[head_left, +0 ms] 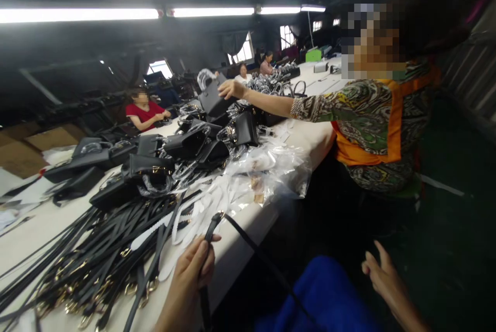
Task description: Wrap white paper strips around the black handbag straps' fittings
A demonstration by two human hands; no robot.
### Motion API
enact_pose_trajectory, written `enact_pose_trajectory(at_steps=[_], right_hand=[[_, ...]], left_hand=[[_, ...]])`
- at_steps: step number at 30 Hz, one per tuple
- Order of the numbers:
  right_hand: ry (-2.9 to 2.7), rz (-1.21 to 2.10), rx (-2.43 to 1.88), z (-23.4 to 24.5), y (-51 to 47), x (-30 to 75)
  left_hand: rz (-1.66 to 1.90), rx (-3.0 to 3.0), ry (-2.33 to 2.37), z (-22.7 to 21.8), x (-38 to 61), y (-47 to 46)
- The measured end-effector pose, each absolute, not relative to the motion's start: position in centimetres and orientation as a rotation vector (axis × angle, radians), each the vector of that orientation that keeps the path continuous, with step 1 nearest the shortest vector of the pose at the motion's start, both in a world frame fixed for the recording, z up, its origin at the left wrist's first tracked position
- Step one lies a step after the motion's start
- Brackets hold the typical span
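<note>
My left hand (196, 265) is closed around a black strap (213, 226) near its gold-coloured buckle, just off the table's front edge. One length of this strap runs down to the right across my blue-clothed lap (325, 290); another hangs below the hand. To the right, my right hand (382, 270) is in the air with fingers apart and nothing in it. Left of my left hand lies a heap of black straps (116, 249) with gold-coloured clasps. White strips (197, 213) lie beside and partly among them.
Black handbags (186, 143) with wrapped handles are piled along the table (248, 234). Clear plastic bags (271, 166) hang over its edge. A co-worker in an orange apron (393, 120) sits at the right, one hand (232, 89) at a bag. Other people sit farther back.
</note>
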State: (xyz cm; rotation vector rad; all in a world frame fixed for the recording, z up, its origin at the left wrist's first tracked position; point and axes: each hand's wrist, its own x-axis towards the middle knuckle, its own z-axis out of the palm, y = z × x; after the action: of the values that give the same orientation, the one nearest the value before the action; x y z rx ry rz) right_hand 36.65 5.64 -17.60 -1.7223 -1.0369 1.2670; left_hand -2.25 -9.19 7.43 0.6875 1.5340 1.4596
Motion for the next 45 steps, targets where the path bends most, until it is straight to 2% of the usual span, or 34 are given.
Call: enact_pose_trajectory(at_steps=[3, 6, 10, 17, 19, 22, 27, 30, 35, 39, 45], right_hand=[[-1.301, 1.17, -1.659, -13.2, 4.8, 34.4], [-1.49, 1.196, -1.571, -11.1, 4.1, 33.0], [-1.817, 1.374, -1.544, -11.4, 3.5, 32.6], [-2.162, 1.386, -1.824, -13.2, 2.3, 34.1], [-2.18, 1.296, -1.915, -13.3, 2.2, 34.5], [-2.104, 1.239, -1.77, -11.6, 2.2, 34.2], [-1.978, 1.685, -0.95, -3.8, 1.7, 31.6], [-1.966, 1.945, -0.689, -0.6, 0.5, 29.6], [-1.57, 2.302, -0.604, -1.1, -1.3, 27.7], [-1.088, 2.344, -0.602, -2.1, -1.6, 27.9], [-0.697, 2.363, -0.587, -2.4, -0.2, 28.6]], left_hand=[[1.297, 0.879, 1.571, 6.8, -0.9, -8.4], [1.171, 0.98, 1.57, 5.9, -0.1, -8.4], [1.073, 1.016, 1.492, 5.0, 0.9, -8.9], [0.893, 1.077, 1.465, 6.7, 1.4, -10.0], [0.776, 1.123, 1.448, 7.6, 1.6, -10.4], [0.552, 1.243, 1.412, 8.6, 2.9, -10.4], [0.325, 1.403, 1.316, 9.3, 6.4, -9.1], [0.329, 1.494, 1.303, 9.3, 6.9, -8.5], [0.517, 1.433, 1.485, 7.3, 3.7, -7.5], [0.767, 1.235, 1.764, 4.9, 0.4, -6.7], [0.829, 1.098, 1.85, 3.6, -1.3, -7.0]])
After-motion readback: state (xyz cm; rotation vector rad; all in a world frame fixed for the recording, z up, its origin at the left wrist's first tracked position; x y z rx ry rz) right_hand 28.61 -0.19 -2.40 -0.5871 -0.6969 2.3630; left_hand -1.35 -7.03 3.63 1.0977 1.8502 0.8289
